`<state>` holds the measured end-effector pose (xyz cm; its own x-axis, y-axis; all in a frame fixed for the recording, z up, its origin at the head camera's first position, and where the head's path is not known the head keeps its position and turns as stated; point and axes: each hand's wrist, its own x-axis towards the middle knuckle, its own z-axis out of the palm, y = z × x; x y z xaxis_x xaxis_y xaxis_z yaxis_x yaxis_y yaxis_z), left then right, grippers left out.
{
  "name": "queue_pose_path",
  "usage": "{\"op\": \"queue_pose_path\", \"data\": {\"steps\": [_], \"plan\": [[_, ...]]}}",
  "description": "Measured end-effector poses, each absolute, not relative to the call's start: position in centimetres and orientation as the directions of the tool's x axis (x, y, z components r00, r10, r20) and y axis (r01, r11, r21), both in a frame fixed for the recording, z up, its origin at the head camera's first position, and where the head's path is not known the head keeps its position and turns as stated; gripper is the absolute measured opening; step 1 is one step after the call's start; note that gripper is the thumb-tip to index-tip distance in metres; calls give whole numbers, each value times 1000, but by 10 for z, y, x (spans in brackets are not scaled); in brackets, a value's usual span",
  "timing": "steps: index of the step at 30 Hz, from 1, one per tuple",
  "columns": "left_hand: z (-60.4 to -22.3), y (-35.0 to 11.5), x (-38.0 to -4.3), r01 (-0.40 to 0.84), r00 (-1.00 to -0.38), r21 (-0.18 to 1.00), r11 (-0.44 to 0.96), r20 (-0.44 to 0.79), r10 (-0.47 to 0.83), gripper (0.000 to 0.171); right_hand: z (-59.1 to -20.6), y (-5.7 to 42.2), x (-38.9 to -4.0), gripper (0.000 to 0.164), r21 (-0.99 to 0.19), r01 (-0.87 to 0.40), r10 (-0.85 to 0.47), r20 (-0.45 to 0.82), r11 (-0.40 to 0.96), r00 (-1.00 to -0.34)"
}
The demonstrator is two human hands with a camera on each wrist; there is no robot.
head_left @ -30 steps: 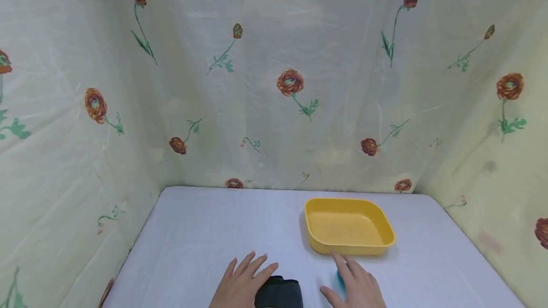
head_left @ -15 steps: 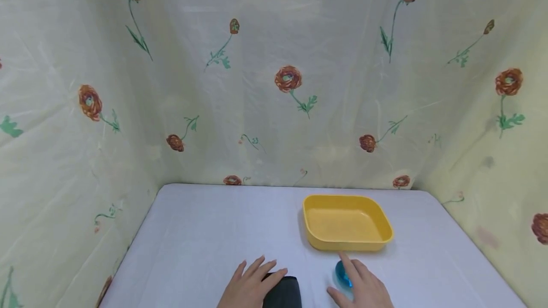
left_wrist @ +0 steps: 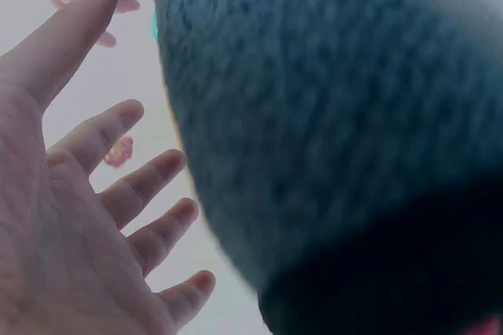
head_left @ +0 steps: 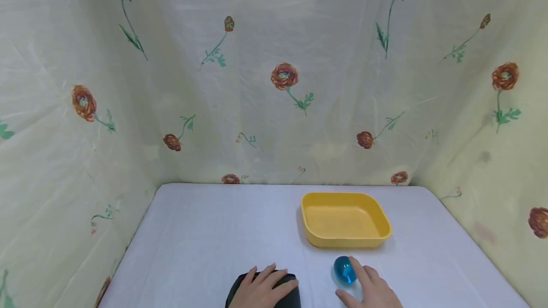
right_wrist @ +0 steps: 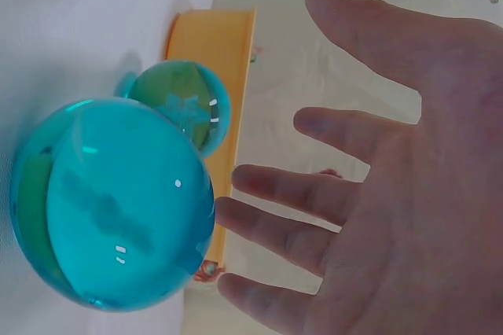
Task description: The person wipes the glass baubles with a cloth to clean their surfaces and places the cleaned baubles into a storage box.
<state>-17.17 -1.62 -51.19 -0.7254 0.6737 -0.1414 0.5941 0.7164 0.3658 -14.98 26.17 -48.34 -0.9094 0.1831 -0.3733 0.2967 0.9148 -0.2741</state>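
Note:
My left hand [head_left: 264, 290] lies over a dark, rounded object [head_left: 291, 298] at the bottom of the head view, fingers spread. Up close in the left wrist view, this object [left_wrist: 314, 115] has a dark blue-grey pebbled surface and a black lower band; its kind is unclear. My right hand [head_left: 371, 289] is beside a clear blue ball [head_left: 345, 270], its fingers extended. In the right wrist view there are two such balls, a larger-looking near one [right_wrist: 118, 201] and a farther one [right_wrist: 185, 107]. The head view shows only one; the hand may cover the other.
A yellow rectangular tray [head_left: 346, 242] stands on the white-covered table [head_left: 214, 222], just beyond the blue ball. Flower-printed curtains [head_left: 257, 108] close off the back and both sides.
Both hands have shifted rightward in the head view. More of the blue ball shows beside my right fingers, and more of the dark object appears left of my left hand.

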Motion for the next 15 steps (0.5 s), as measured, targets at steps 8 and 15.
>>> {"op": "queue_pose_path", "data": {"steps": [8, 15], "plan": [[-523, -2, -177, 586, -689, 368, 722, -242, 683, 56, -489, 269, -150, 113, -268, 340, 208, -421, 901, -883], [-532, 2, -177, 602, -641, 408, 687, -266, 720, 45, -498, 272, -149, 115, -288, 396, 244, -445, 872, -862]]}}
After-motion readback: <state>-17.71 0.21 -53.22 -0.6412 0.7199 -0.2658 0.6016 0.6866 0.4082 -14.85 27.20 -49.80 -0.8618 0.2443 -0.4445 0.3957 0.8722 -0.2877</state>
